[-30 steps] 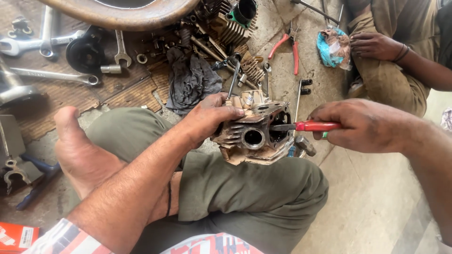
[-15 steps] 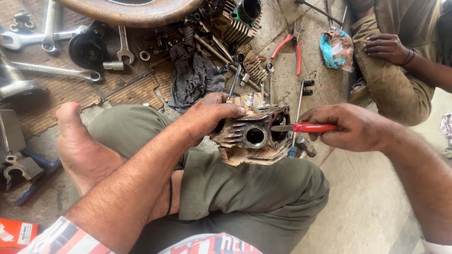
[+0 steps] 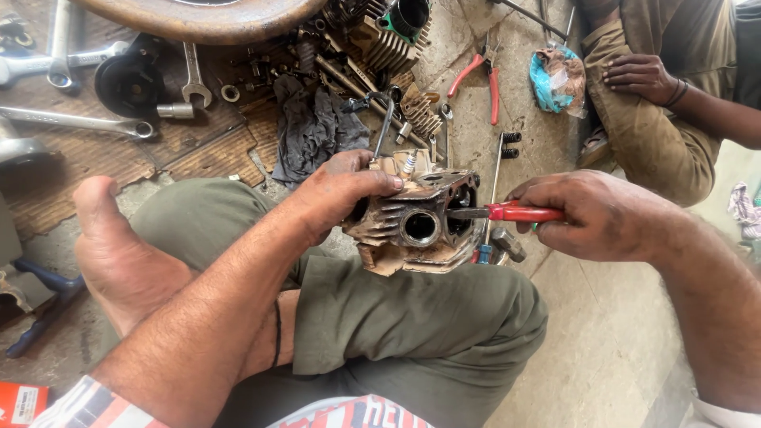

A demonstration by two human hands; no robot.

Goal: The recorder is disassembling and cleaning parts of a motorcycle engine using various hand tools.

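That finned engine head [image 3: 416, 218] looked heavy, rigid and greasy; left hand [image 3: 337, 194] clamped its far-left top edge, right hand [image 3: 598, 218] gripped red-handled pliers [image 3: 507, 212] poking its right port.

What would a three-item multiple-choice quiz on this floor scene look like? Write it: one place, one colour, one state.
1. Where does the engine part rest?
A. on the person's knee
B. on a bench
C. in a bucket

2. What colour is the handle of the tool in the right hand?
A. blue
B. red
C. yellow

3. How is the left hand placed?
A. flat on the floor
B. raised in the air
C. gripping the top of the engine part

Answers: A, it sits against the green trouser knee; B, the handle shows red beyond the fist; C, its fingers curl over the upper edge.
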